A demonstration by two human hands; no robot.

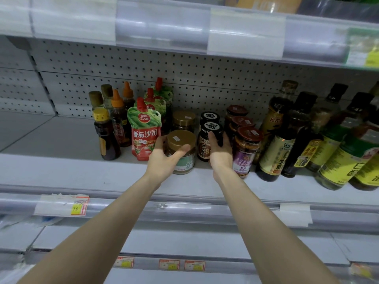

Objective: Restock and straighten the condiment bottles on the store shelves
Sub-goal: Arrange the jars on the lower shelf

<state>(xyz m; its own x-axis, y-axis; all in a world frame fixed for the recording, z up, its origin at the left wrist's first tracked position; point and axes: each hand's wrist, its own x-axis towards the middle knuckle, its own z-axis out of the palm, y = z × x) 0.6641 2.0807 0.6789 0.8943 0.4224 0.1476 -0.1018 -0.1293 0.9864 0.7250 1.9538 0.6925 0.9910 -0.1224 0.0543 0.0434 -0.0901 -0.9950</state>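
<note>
1. The left hand (164, 158) grips the gold-lidded jar (181, 140). Its thumb lies across the near face just under the lid, and its fingers curl round the far-left side.
2. The right hand (220, 154) grips the black-lidded jar (204, 148) from the front right. Its thumb points up the near side and its fingers wrap behind.
3. Both jars stand upright on the shelf (61, 171) with their long axes vertical. Each is already enclosed by its own hand, so neither arm needs to reach further.
4. The two held jars are just beside each other, with a narrow gap between them.
5. Straight beyond each hand stands a matching jar: a second gold-lidded jar (184, 119) and a second black-lidded jar (209, 116). Each pair forms a front-to-back file.
6. The relation that matters is depth. The gold-lidded jar sits nearer the shelf's front edge than the black-lidded one, so the front row looks staggered.
7. Levelling them probably means sliding one along the line away from or towards the wrist.
8. Outside the left hand is a tomato pouch (144, 134), and outside the right hand are red-lidded jars (249, 134). Both are close, so there is little room to move sideways.
</note>
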